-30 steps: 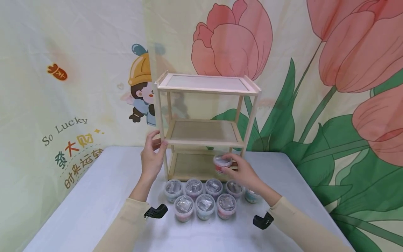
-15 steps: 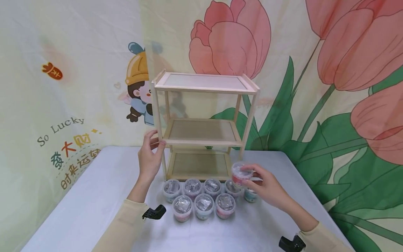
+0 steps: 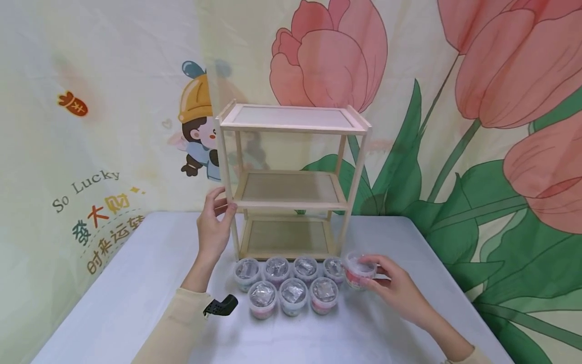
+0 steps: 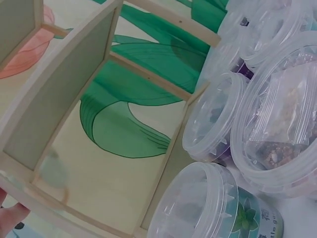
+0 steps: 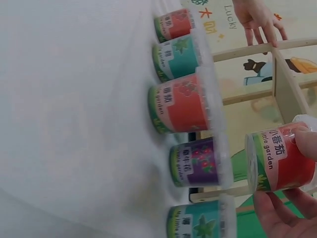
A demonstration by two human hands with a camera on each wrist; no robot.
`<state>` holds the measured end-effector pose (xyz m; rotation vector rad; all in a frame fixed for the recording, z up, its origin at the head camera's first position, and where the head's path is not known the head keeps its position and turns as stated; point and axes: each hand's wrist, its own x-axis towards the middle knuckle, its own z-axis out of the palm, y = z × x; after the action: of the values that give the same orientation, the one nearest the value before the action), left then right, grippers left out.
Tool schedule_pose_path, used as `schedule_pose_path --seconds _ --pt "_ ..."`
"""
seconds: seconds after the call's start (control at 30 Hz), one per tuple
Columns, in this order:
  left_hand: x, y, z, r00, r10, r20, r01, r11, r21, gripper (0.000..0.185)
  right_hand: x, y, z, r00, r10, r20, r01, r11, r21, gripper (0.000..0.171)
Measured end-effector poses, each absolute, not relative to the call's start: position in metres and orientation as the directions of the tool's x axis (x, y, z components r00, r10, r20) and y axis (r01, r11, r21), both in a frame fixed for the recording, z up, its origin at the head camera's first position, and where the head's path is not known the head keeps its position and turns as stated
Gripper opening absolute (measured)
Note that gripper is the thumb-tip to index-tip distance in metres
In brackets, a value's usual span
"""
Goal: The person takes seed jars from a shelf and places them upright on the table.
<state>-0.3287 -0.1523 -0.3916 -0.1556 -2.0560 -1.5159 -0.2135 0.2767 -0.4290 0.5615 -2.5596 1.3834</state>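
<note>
A three-tier pale wooden shelf rack (image 3: 295,206) stands on the table. My left hand (image 3: 213,230) holds its left front post at middle-tier height, thumb in front. My right hand (image 3: 397,285) grips a clear-lidded plastic tub (image 3: 352,278) with a red "little garden" label, beside the right end of the rear tub row. In the right wrist view this red tub (image 5: 280,158) is tilted between thumb and fingers, apart from the tubs below. A teal tub (image 5: 198,220) stands nearby; the held tub hides it in the head view.
Several lidded tubs (image 3: 293,296) stand in two rows before the rack, labelled red, teal or purple, with foil packets under many lids. White cloth covers the table (image 3: 154,283). A printed curtain (image 3: 254,50) hangs close behind the rack.
My right hand has carried the red tub from in front of the bottom tier, right and towards me, to the row's right end. My left hand keeps its hold on the post.
</note>
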Motion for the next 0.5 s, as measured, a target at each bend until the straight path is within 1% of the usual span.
schedule_pose_path --seconds 0.17,0.33,0.5 --pt "-0.329 -0.153 -0.392 -0.836 -0.233 0.497 0.404 0.353 0.844 0.048 -0.207 0.280 -0.447 -0.906 -0.251 0.340 -0.422 0.487 -0.764 0.042" --pt "-0.329 -0.155 -0.392 -0.832 -0.221 0.510 0.418 0.356 0.836 0.049 -0.202 0.283 -0.461 -0.905 -0.256 0.339 -0.424 0.489 -0.762 0.042" --pt "-0.329 -0.156 -0.391 -0.828 -0.207 0.521 0.427 0.368 0.826 0.051 -0.201 0.285 -0.473 -0.872 -0.276 0.405 -0.490 0.471 -0.734 0.044"
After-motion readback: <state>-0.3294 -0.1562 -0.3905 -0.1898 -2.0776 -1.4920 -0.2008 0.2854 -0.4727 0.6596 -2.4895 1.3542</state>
